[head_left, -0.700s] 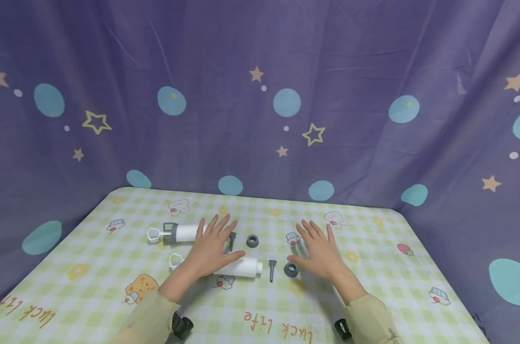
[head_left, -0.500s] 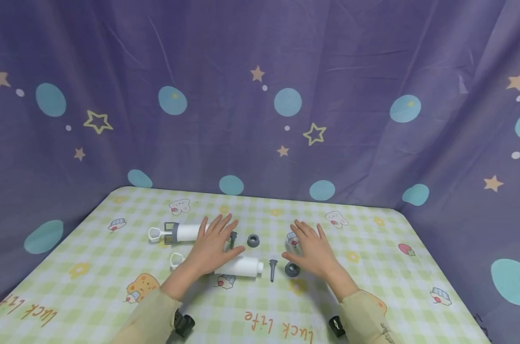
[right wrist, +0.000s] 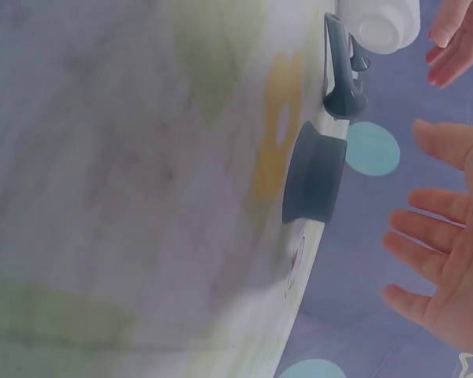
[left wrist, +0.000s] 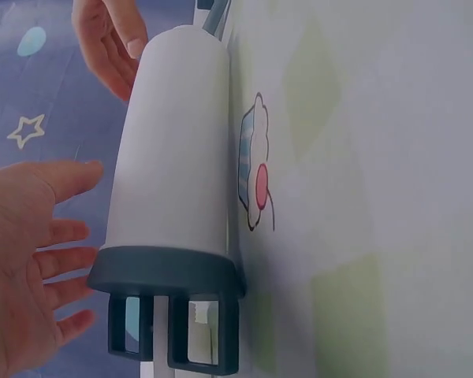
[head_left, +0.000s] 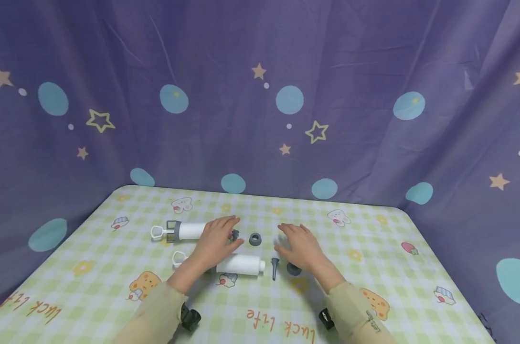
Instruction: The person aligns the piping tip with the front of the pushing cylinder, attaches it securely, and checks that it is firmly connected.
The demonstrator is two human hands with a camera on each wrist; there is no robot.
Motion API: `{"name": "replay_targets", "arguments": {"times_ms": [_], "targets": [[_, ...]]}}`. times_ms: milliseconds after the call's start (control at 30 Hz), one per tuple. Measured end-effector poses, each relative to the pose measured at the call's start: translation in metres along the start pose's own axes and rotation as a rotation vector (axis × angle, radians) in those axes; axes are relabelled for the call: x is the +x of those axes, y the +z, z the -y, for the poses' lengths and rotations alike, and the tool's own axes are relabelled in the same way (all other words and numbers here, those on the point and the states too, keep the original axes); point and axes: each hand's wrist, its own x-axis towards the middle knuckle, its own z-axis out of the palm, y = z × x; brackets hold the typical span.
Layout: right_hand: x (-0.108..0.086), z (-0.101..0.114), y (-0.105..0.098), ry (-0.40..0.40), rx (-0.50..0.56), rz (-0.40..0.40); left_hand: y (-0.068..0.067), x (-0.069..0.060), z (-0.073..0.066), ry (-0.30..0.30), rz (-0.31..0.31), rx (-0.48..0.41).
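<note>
My left hand (head_left: 217,244) hovers with bent, loose fingers above two white syringe-like tubes, holding neither. The nearer tube (head_left: 242,264) lies on its side, a ring-ended plunger handle (head_left: 179,258) at its left. Behind it, the farther tube (head_left: 191,231) is partly covered by that hand. In the left wrist view, the tube's (left wrist: 169,142) dark grey flange (left wrist: 169,270) sits beside my spread fingers. My right hand (head_left: 302,247) is held above a grey nozzle (head_left: 275,269) and a grey ring cap (head_left: 293,269). The right wrist view shows this ring cap (right wrist: 315,175) apart from my palm.
Another grey ring cap (head_left: 255,239) lies between the hands, and a second grey nozzle (head_left: 235,234) shows beside the left fingers. A green-checked cloth (head_left: 225,315) covers the table. A purple curtain (head_left: 242,143) stands behind and at both sides.
My right hand has moved left, toward the nozzle, and now partly covers the near ring cap. Both hands' fingers have bent more. The tubes and small grey parts stay put.
</note>
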Motion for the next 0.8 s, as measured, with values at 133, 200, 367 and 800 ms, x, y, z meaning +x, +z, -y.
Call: {"name": "replay_targets", "arguments": {"times_ms": [133,200,367,800], "targets": [[0.003,0.001,0.003,0.002,-0.002,0.010,0.004,0.005,-0.001,-0.023,0.011,-0.018],[0.005,0.003,0.004,0.004,0.012,0.016,0.007,0.006,-0.002,-0.034,0.017,-0.031],[0.010,0.008,0.009,0.014,0.026,0.052,0.011,0.008,-0.004,-0.052,0.052,-0.052],[0.030,0.023,0.016,0.018,0.012,0.089,0.014,0.018,-0.004,-0.089,0.125,-0.020]]}}
